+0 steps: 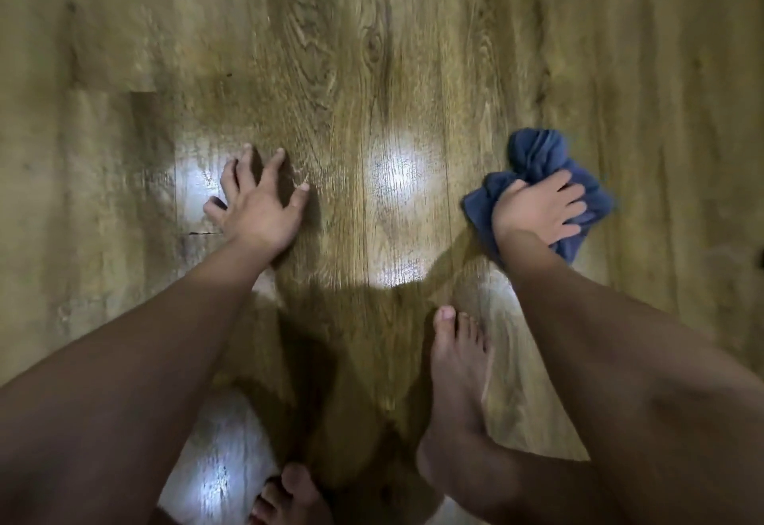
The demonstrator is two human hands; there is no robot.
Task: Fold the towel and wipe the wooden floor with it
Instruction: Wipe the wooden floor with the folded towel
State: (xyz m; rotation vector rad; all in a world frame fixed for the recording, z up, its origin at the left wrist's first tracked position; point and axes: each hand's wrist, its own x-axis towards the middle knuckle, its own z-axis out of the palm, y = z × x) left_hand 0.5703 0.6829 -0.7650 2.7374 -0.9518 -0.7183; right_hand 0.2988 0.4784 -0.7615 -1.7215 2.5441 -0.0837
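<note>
A dark blue towel (537, 156) lies bunched on the wooden floor (372, 69) at the right. My right hand (537, 208) presses down on top of it, fingers spread over the cloth, so part of the towel is hidden under the palm. My left hand (258, 202) rests on the bare floor at the left, fingers spread wide and holding nothing. The two hands are about a shoulder's width apart.
My bare right foot (459, 380) stands on the floor below the towel, and the toes of my left foot (289, 495) show at the bottom edge. Bright light reflections gleam on the planks between the hands. Bare planks stretch ahead.
</note>
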